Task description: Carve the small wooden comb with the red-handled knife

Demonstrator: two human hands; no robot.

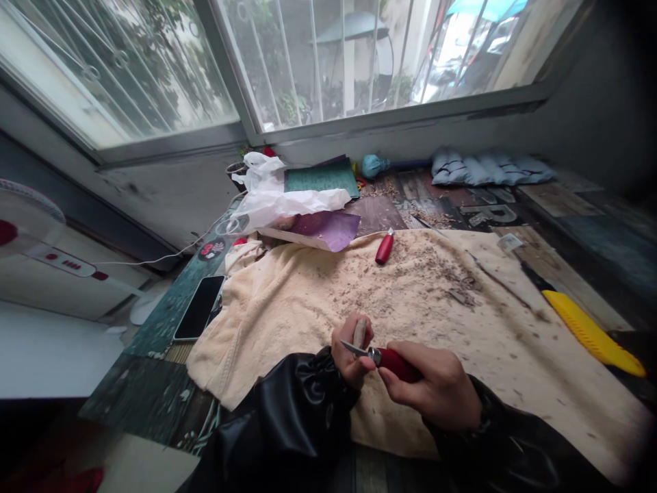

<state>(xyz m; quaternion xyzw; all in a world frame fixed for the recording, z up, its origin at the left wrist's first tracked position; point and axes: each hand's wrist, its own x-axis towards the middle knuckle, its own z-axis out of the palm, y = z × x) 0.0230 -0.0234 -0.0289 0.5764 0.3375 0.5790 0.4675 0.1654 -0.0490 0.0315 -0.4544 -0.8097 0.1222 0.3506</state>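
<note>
My left hand (349, 352) is closed around a small pale brown piece of wood (361, 331), whose upper end sticks out above the fingers. In my right hand (436, 383) is a carving knife (397, 364) with a red handle and a short metal blade. The blade points left and lies across the wood, though I cannot tell if its edge is cutting in. Both hands are just above a cream towel (287, 301) strewn with shavings. A second red-handled tool (384, 248) rests on the towel beyond my hands.
A phone (200, 308) lies at the table's left. At the right is a yellow-handled tool (590, 329), near a thin stick (506, 281). Farther back are a purple sheet (333, 231), a white plastic bag (298, 200), a green mat (323, 178) and a grey-blue cushion (487, 169).
</note>
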